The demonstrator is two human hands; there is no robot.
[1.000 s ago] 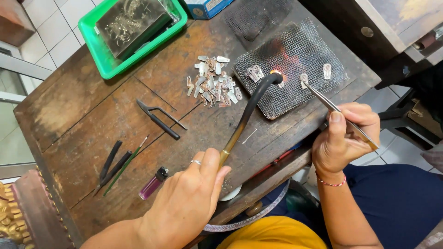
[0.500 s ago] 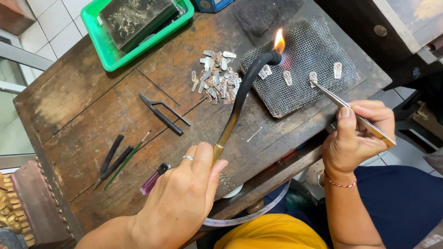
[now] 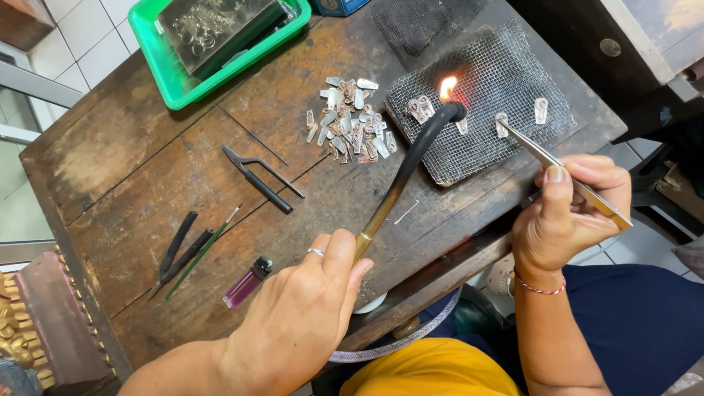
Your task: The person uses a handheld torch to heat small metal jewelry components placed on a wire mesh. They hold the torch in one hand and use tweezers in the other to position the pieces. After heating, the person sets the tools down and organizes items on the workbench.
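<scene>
Torch (image 3: 411,165), curved and black-nozzled, is gripped in the left hand (image 3: 308,315), its flame at the wire mesh pad (image 3: 506,81) at the bench's 1 o'clock. Right hand (image 3: 565,213) pinches tweezers (image 3: 561,172), tips touching a small metal piece (image 3: 501,123). Loose silver pieces (image 3: 348,121) lie at the pad's 9 o'clock; green tray (image 3: 183,92) at 11 o'clock

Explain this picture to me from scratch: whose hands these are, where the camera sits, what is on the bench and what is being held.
The camera is worn on a person's head and looks down at their own two hands over a worn wooden bench. The left hand holds a curved torch with a small flame at its tip. The right hand holds metal tweezers reaching onto a wire mesh pad with a few small metal pieces. Nearby lie a pile of similar pieces, a green tray, pliers and a purple lighter.
</scene>
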